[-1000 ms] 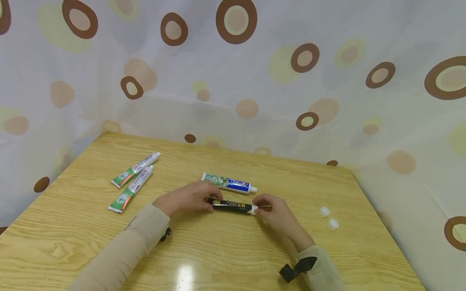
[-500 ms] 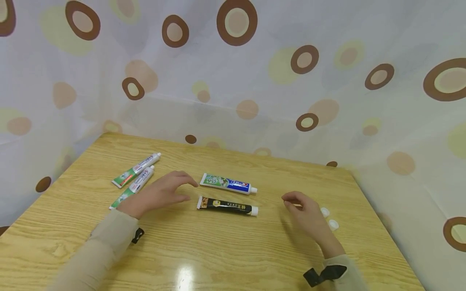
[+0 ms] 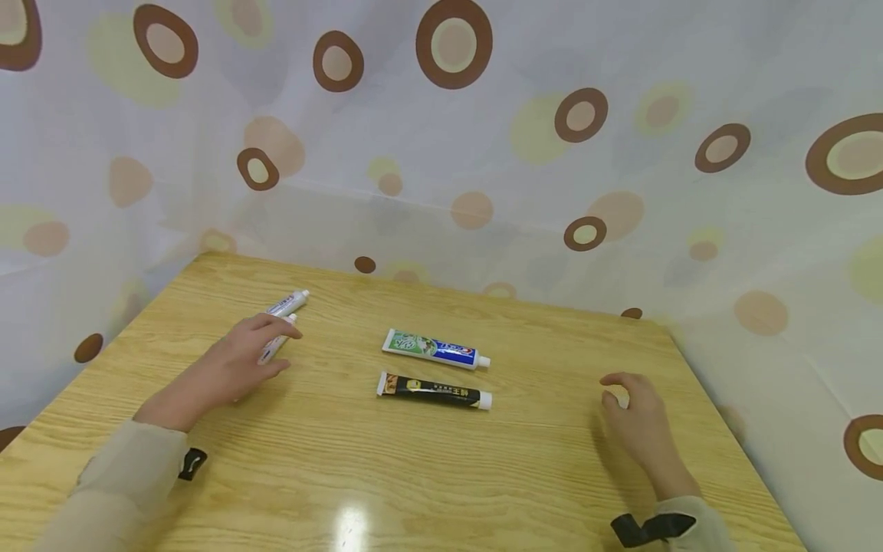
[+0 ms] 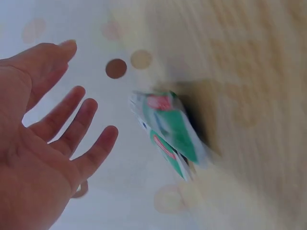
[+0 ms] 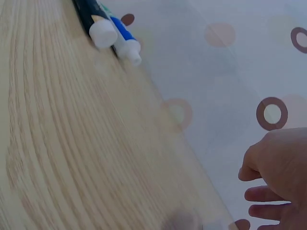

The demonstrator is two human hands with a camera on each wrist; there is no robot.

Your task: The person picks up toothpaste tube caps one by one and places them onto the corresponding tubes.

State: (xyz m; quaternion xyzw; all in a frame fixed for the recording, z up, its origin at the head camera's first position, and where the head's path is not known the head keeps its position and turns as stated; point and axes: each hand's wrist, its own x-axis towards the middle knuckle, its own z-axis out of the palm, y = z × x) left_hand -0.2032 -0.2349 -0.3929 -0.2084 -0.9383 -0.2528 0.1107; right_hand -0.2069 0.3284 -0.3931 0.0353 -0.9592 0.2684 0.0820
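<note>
My left hand (image 3: 231, 364) hangs over two white-and-green toothpaste tubes (image 3: 274, 349) at the table's left, covering much of them. In the left wrist view its fingers are spread and apart from these toothpaste tubes (image 4: 170, 127), blurred there. My right hand (image 3: 641, 418) is at the right, thumb and forefinger curved with a gap between them. Through that gap shows part of a small white cap (image 3: 621, 396); whether the hand touches it I cannot tell. Mid-table lies a black toothpaste tube (image 3: 434, 391) with a white cap on. Behind it is a blue-and-green toothpaste tube (image 3: 434, 349), its nozzle bare.
The wooden table (image 3: 386, 475) meets a hanging sheet (image 3: 414, 153) printed with brown circles at the back and sides. Black straps with small blocks sit on both wrists, the right strap (image 3: 651, 529) showing plainly.
Both hands have left the black toothpaste tube, which lies on the table. My left hand has moved left to the white-and-green tubes, my right hand right to the small caps.
</note>
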